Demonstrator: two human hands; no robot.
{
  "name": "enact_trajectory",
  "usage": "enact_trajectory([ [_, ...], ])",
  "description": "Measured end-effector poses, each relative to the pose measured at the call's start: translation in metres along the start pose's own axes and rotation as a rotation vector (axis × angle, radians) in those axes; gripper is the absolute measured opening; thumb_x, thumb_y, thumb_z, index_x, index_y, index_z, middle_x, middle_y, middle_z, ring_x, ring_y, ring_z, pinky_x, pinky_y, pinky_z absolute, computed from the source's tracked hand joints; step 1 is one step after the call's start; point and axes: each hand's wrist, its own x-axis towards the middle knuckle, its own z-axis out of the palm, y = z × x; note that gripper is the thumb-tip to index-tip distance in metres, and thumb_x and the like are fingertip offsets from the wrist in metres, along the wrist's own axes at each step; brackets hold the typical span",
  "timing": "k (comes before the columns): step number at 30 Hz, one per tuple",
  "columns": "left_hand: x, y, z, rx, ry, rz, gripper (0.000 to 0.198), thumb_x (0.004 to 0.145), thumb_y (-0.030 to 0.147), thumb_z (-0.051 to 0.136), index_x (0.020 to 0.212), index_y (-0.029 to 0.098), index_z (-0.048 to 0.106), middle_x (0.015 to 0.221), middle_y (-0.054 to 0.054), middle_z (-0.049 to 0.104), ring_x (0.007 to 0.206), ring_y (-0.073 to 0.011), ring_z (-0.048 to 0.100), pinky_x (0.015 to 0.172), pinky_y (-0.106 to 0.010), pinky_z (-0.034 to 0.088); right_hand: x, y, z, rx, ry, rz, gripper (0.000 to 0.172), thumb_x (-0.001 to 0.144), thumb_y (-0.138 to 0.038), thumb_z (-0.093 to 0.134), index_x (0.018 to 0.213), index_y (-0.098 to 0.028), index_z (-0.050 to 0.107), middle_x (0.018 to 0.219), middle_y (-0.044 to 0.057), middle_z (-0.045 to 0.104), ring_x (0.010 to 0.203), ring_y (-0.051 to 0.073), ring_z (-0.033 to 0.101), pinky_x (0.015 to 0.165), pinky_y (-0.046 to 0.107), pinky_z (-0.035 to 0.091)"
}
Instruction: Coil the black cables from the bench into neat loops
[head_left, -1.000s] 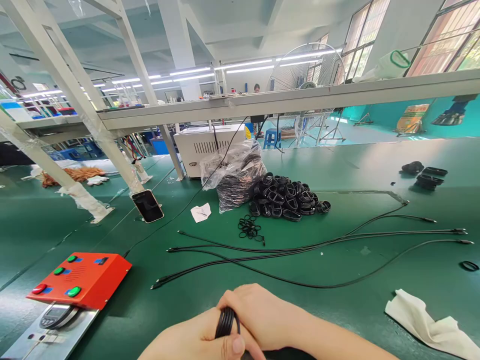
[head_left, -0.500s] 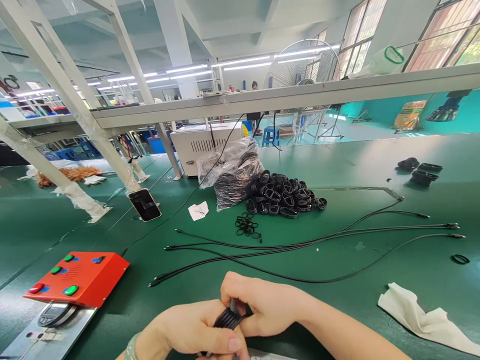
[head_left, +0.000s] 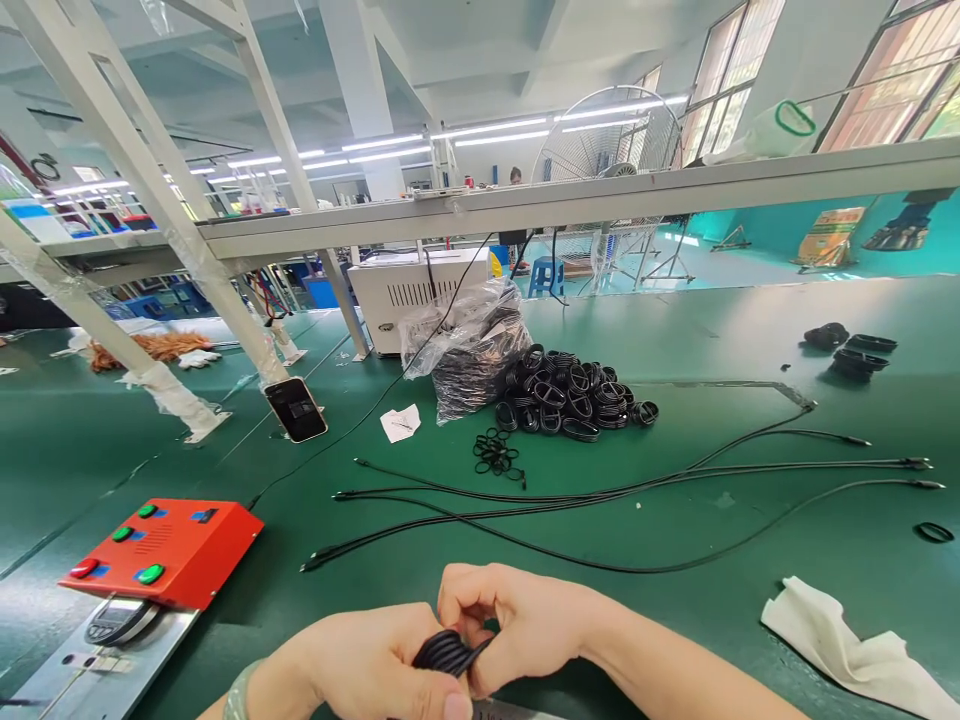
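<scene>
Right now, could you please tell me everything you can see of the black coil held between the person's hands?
The black coil is a small bundle of thin cable, with several matte, rubbery-looking strands wound side by side into a tight, flattened loop. It lies roughly level, low in the view, gripped between the left hand and the right hand. The left hand wraps its left side, and the right hand pinches its right end. Both hands hide parts of it, so its full length and any cable ends cannot be seen.
</scene>
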Motion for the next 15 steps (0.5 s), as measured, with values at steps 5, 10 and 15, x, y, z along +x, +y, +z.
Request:
enact_trajectory([
  [5, -0.003, -0.005, 0.009, 0.036, 0.132, -0.029, 0.049, 0.08, 0.06, 0.059, 0.07, 0.015, 0.077, 0.048, -0.003, 0.068, 0.031, -0.0081, 0.049, 0.041, -0.019, 0.04, -0.001, -0.003, -0.005, -0.128, -0.072, 0.053, 0.041, 0.05, -0.017, 0.083, 0.071, -0.018, 0.048, 0.075, -0.008, 0.037, 0.06, 0.005, 0.033, 0.052, 0.018, 0.03],
  [10, -0.003, -0.005, 0.013, 0.047, 0.162, -0.066, 0.041, 0.078, 0.053, 0.063, 0.061, 0.017, 0.071, 0.042, 0.002, 0.058, 0.031, -0.0071, 0.042, 0.04, -0.019, 0.038, -0.004, -0.007, -0.012, -0.105, -0.141, 0.045, 0.041, 0.054, -0.023, 0.086, 0.079, -0.019, 0.054, 0.071, -0.01, 0.04, 0.058, 0.004, 0.034, 0.05, 0.018, 0.03],
  [15, -0.003, 0.001, 0.016, 0.055, 0.186, -0.078, 0.039, 0.074, 0.051, 0.066, 0.055, 0.017, 0.061, 0.045, 0.004, 0.051, 0.034, -0.006, 0.038, 0.038, -0.019, 0.032, -0.005, -0.007, -0.015, 0.075, -0.215, 0.057, 0.045, 0.057, -0.04, 0.087, 0.074, -0.017, 0.053, 0.06, -0.011, 0.044, 0.053, 0.004, 0.038, 0.048, 0.019, 0.028],
])
